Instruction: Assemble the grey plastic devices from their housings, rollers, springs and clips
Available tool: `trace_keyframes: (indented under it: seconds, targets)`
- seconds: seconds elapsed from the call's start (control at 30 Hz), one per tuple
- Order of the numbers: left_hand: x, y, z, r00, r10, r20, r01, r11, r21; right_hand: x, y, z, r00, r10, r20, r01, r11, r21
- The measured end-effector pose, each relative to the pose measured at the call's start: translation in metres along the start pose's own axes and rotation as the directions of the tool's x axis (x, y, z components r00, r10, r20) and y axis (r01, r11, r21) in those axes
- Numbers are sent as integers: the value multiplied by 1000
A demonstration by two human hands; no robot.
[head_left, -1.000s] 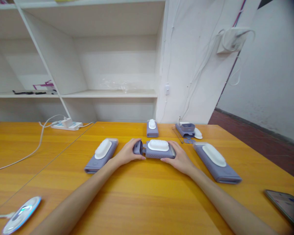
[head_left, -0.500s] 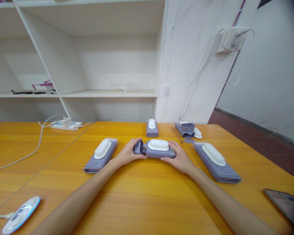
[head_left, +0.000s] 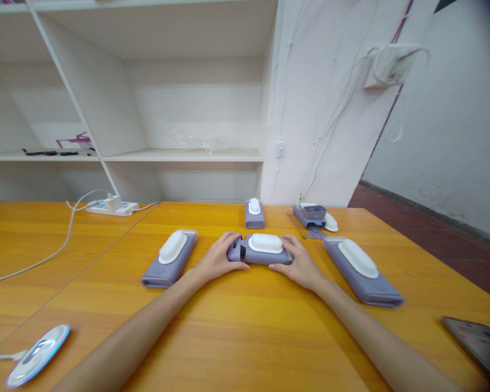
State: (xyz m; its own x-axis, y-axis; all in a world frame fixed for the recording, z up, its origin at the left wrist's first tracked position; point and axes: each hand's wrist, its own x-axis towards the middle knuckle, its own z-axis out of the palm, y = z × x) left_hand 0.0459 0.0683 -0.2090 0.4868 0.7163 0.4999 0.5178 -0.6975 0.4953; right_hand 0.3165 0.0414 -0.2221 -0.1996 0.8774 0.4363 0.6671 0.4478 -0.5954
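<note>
In the middle of the table, a grey-purple box-shaped body (head_left: pixel 265 257) lies lengthwise with a white bristled brush head (head_left: pixel 265 243) on top. My right hand (head_left: pixel 301 260) grips its right end, fingers behind and thumb in front. At the left end is a grey-purple end cap (head_left: pixel 234 250), pinched by my left hand (head_left: pixel 220 257). A narrow dark gap shows between cap and body. Similar grey-purple pieces with white pads lie around my hands: a left unit (head_left: pixel 159 275), a right unit (head_left: pixel 363 280) and a small one behind (head_left: pixel 255 223).
At the back right sits an opened unit (head_left: pixel 310 218) with loose parts around it. A phone (head_left: pixel 476 340) lies at right, a glowing white disc charger (head_left: pixel 38 354) at left. A power strip (head_left: pixel 122 208) with cables stands near the white shelf (head_left: pixel 188 155).
My left hand has moved the end cap slightly right, closer to the body, and the gap between them has narrowed. My right hand stays on the body's right end.
</note>
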Motion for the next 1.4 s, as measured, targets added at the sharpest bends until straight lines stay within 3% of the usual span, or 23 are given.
trace_keyframes:
  seconds: [0.17,0.4,0.6,0.77,1.0,1.4]
  targets:
    - [-1,0,-3,995,-19,-99,21,1000,14,-2,-3,-2,1000,-25,-3,25,1000,-13]
    - [0,-2,-4,998,-55,1,55,997,-54,-3,-6,-5,999,-47,-3,46,999,-21]
    - [0,13,-1,998,-27,53,32,995,-96,-2,-1,-3,998,-31,-50,31,1000,4]
    - [1,14,1,996,-60,-60,55,995,-81,-2,-1,-2,998,-27,-63,28,999,28]
    - [1,5,-1,990,-90,-112,81,993,-82,0,1,-3,994,-24,-103,27,999,27]
    - [0,12,-1,992,-64,-105,54,995,-88,0,-5,-4,999,-23,-46,26,997,68]
